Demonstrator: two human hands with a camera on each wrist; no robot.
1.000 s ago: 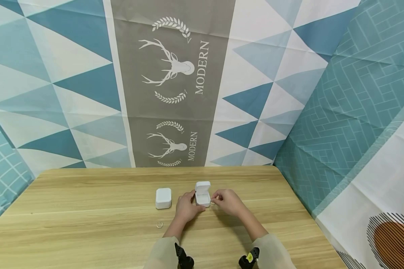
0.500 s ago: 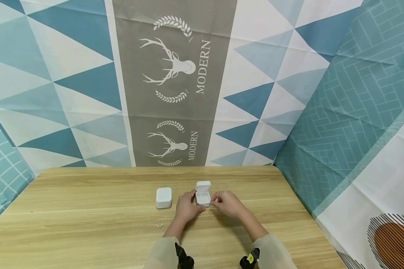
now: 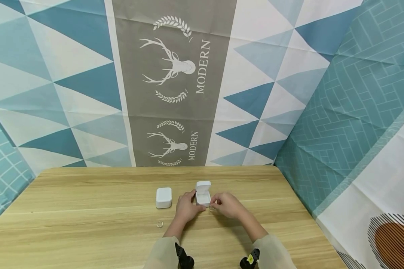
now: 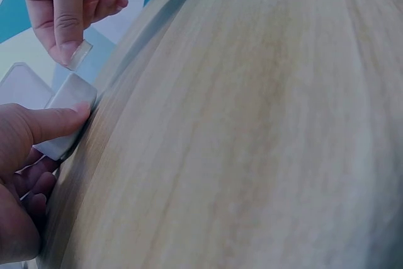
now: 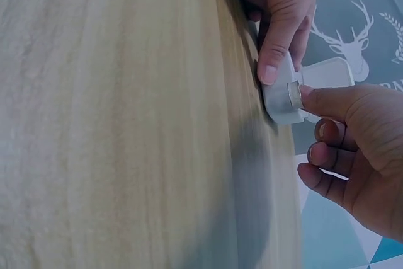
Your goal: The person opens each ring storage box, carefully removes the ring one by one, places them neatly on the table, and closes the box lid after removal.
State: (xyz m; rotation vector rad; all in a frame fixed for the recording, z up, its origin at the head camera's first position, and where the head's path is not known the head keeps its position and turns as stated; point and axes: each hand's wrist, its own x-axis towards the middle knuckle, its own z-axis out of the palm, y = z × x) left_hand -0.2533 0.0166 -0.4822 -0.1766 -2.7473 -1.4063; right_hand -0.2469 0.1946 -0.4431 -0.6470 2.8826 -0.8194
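Observation:
A small white ring box [image 3: 203, 198] stands on the table with its lid raised. My left hand [image 3: 187, 208] grips it from the left, and the thumb lies along its near side. Just right of the box, my right hand [image 3: 228, 205] pinches a ring [image 5: 295, 95] between thumb and fingers. In the left wrist view the ring [image 4: 80, 55] is held apart from the box, above its near edge. The box's inside is too small to make out in detail.
A second white box [image 3: 163, 198], its lid down, sits to the left of my left hand. Another ring [image 3: 158, 225] lies on the wooden table [image 3: 87, 216] nearer to me. Patterned cloth [image 3: 168, 112] hangs behind the table's far edge.
My right hand has shifted slightly down, toward me, and the ring shows more below its fingertips. The left hand and the open box have stayed in place.

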